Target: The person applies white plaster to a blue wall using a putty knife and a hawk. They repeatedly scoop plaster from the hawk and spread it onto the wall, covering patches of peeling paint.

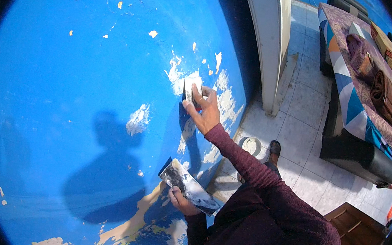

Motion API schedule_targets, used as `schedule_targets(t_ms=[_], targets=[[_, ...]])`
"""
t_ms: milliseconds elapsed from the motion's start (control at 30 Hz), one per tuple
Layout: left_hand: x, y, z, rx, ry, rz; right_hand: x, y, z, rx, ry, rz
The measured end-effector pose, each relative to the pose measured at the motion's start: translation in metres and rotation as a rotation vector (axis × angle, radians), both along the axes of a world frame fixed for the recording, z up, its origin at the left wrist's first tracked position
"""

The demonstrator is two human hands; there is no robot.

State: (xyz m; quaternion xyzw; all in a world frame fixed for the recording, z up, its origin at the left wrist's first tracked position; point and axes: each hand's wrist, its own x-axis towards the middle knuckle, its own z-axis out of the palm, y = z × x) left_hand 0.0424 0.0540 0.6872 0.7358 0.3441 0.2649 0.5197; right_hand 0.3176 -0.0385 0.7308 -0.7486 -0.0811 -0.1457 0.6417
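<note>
My right hand (205, 111), in a maroon sleeve, is closed around a putty knife (191, 85). Its white-smeared blade lies against the blue wall (93, 67), over a rough white filler patch (175, 71). Lower down, my left hand (182, 202) grips the edge of a wide filling blade (190, 186), tilted and coated with white and dark smears, close to the wall. More filler patches (138, 120) mark the wall, along with small chips and peeled areas. Fingers hide most of the putty knife's handle.
On the tiled floor a round tub (251, 146) of white paste stands beside my foot (275, 148). A white door frame (270, 49) rises past the wall's end. To the right, a bed (348, 89) carries folded cloths and boxes. Brown wooden furniture (351, 234) occupies the lower right.
</note>
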Motion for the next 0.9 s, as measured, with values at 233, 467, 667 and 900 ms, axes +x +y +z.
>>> schedule_targets(t_ms=[233,467,667,900], targets=[[0.014,-0.016,0.026,-0.371,-0.262,0.041,-0.031,-0.015,-0.030,-0.181,-0.112,0.135],[0.014,-0.022,0.029,-0.350,-0.299,0.074,0.016,-0.021,-0.047,-0.087,0.017,-0.045],[0.013,-0.023,0.033,-0.370,-0.268,0.097,-0.015,-0.001,-0.046,-0.001,0.045,0.091],[0.016,-0.026,0.039,-0.394,-0.291,0.086,-0.023,-0.021,-0.075,0.027,0.176,0.143]])
